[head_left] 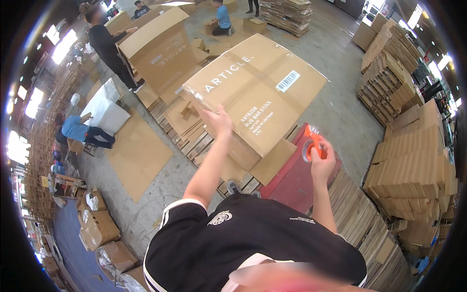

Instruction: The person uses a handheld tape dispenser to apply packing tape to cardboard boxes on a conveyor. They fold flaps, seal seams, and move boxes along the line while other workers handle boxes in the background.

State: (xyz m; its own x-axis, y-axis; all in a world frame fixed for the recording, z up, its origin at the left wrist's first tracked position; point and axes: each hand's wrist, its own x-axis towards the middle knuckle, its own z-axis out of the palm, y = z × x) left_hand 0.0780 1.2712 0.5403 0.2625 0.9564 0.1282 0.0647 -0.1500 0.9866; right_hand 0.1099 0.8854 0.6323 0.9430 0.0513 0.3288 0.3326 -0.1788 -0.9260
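Note:
A large taped cardboard box [287,109] with white print and a barcode label stands in front of me. Against its near left edge rests my left hand [218,120], its fingers spread on the cardboard rather than wrapped round it. My right hand [323,158] is closed round an orange tape dispenser [313,141] with a roll of clear tape, held apart from the box at its near right. Clear tape [193,92] shines on the box's left end.
Flat cardboard [182,119] and wooden pallets [197,141] lie beside the box. An upright open carton [160,53] stands behind it, near a person in dark clothes [104,44]. Stacked cartons [408,165] line the right. A red mat [287,177] lies near my feet.

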